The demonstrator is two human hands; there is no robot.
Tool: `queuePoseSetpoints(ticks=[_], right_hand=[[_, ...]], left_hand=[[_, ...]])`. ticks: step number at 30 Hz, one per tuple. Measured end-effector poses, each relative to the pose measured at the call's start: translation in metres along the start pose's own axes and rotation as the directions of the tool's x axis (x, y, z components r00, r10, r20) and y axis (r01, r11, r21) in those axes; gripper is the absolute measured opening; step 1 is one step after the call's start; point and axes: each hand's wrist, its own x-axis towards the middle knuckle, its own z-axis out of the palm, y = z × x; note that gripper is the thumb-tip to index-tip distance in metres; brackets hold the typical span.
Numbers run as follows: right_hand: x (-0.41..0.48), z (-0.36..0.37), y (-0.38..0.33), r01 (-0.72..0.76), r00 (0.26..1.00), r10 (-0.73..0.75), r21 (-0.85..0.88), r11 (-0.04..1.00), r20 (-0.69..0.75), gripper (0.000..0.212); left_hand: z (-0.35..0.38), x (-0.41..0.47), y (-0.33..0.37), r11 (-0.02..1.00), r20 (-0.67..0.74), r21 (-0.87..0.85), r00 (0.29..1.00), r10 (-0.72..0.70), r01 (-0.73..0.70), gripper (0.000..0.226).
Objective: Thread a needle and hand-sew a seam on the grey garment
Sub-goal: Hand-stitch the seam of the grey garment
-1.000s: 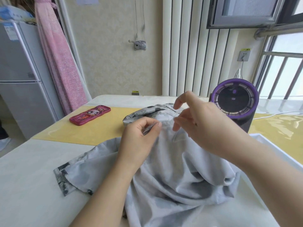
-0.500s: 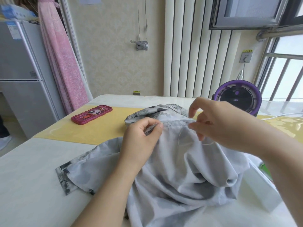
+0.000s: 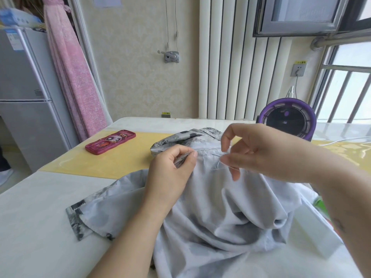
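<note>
Loosely rumpled, the grey garment (image 3: 220,207) shows dark print at collar and hem.

The left hand (image 3: 170,169), reaching in from near centre, pinches a fold of the pale grey patterned garment (image 3: 220,207) between thumb and forefinger. The right hand (image 3: 261,151), entering from the near right, hovers just beside it, fingers curled, thumb and forefinger tips nearly meeting; contents unresolvable.

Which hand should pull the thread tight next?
Right, probably. The right hand already has its fingertips at the thread by the seam, while the left hand is busy pinching a fold of the grey garment.
</note>
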Motion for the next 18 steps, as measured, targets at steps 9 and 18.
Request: queuePoseSetpoints(ticks=[9, 18], right_hand=[[0.015, 0.031, 0.002, 0.004, 0.982, -0.034, -0.16, 0.987, -0.187, 0.021], [0.007, 0.013, 0.009, -0.141, 0.989, 0.115, -0.324, 0.935, -0.098, 0.015]], left_hand=[[-0.001, -0.002, 0.003, 0.997, -0.002, 0.007, 0.997, 0.076, -0.076, 0.018], [-0.001, 0.0, 0.0, 0.995, 0.004, 0.025, 0.996, 0.093, -0.093, 0.018]])
